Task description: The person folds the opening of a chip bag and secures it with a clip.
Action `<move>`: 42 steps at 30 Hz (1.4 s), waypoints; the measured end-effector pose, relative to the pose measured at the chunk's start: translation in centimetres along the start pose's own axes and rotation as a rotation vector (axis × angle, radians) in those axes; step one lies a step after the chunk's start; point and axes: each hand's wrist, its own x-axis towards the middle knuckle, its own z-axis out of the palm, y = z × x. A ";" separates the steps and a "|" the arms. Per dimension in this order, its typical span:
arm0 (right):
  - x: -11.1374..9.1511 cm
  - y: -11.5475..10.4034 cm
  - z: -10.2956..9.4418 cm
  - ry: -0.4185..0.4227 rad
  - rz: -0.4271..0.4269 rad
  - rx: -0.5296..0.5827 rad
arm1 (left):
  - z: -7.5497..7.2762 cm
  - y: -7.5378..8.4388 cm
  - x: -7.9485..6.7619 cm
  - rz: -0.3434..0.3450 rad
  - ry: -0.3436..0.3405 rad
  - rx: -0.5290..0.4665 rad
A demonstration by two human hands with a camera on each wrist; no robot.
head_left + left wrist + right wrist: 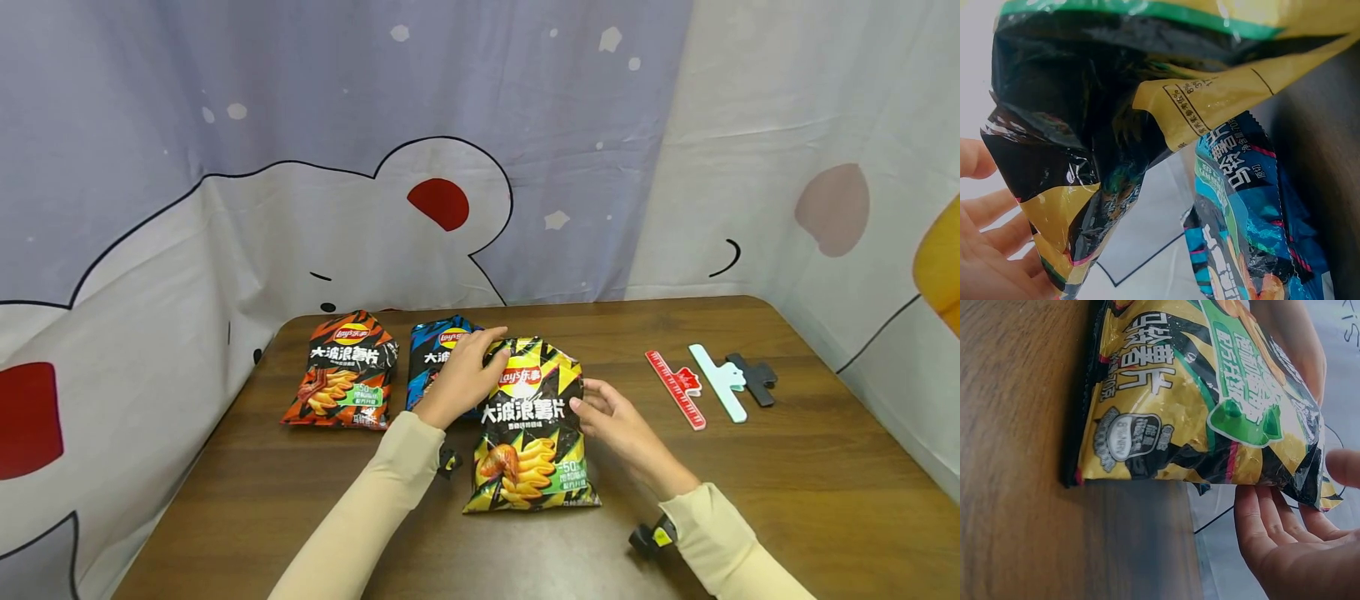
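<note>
A yellow-and-black potato chip bag [532, 425] stands leaning at the middle of the table, its printed front toward me. My left hand [468, 371] is at its upper left corner, fingers extended along the top edge. Beside the bag's creased top in the left wrist view, the left fingers [997, 231] are spread and fairly straight. My right hand [618, 421] is at the bag's right edge, thumb at the front and fingers partly behind. In the right wrist view, the nearly straight right fingers [1266, 519] touch the bag's side, with the thumb apart from them.
A blue chip bag [435, 350] stands behind my left hand, partly covered by it. Farther left is a red chip bag [345, 375]. To the right lie a red clip [678, 387], a pale mint clip [720, 383] and a black clip [753, 379]. A patterned curtain [577, 150] hangs behind the table.
</note>
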 end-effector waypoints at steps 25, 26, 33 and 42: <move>0.5 0.1 0.0 0.193 -0.016 0.077 | -0.4 0.4 0.3 0.091 0.011 0.023; 0.5 0.1 0.1 0.199 -0.017 0.084 | -0.5 0.4 0.3 0.094 0.012 0.026; 0.6 0.0 0.2 0.229 -0.012 0.095 | -0.6 0.4 0.4 0.099 0.015 0.037; 0.5 -0.2 0.2 0.228 -0.025 0.130 | -0.7 0.4 0.3 0.115 0.022 0.026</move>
